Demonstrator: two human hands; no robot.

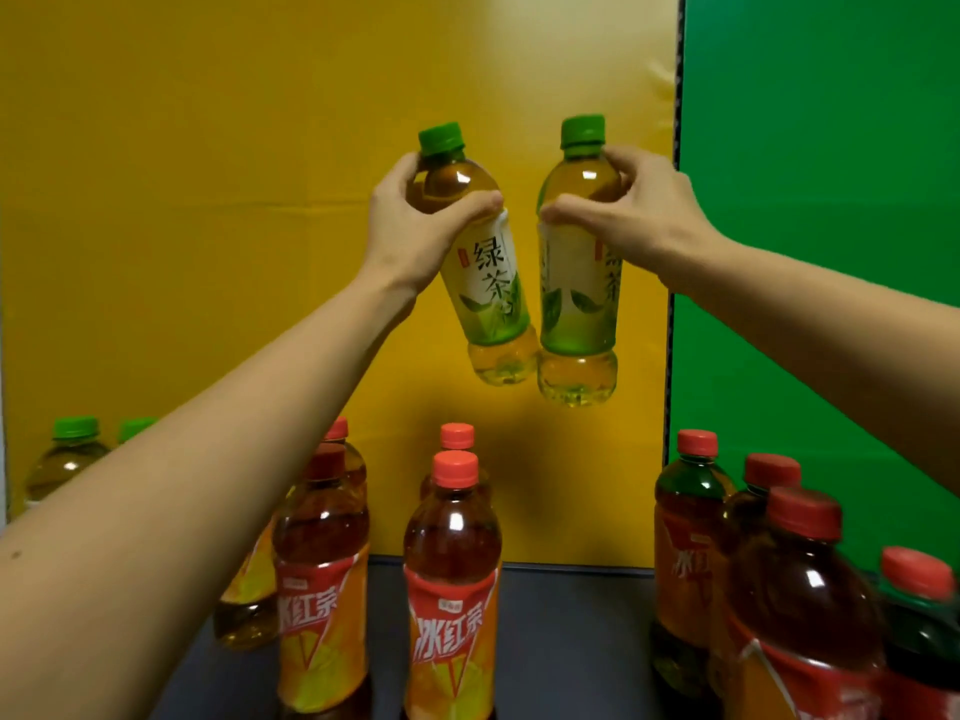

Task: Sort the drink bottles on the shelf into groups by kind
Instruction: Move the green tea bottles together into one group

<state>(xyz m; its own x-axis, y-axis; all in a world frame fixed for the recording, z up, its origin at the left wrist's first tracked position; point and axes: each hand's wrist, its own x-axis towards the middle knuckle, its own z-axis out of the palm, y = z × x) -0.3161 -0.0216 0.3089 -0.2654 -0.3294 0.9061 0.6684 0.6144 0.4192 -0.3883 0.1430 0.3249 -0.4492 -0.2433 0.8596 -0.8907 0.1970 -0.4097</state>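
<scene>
My left hand point(410, 220) grips a green-capped green tea bottle point(485, 283) by its shoulder, tilted, high above the shelf. My right hand point(644, 215) grips a second green tea bottle point(576, 304) the same way, nearly upright. The two bottles hang side by side, their bases almost touching. Below stand several red-capped iced red tea bottles: one in the centre point(451, 589), one left of it point(322, 579), and a cluster at the right point(800, 615). Two more green-capped bottles point(67, 459) stand at the far left, partly hidden by my left forearm.
The dark shelf surface point(571, 641) shows between the centre bottles and the right cluster. A yellow back panel point(260, 148) stands behind, and a green panel point(831, 200) at the right.
</scene>
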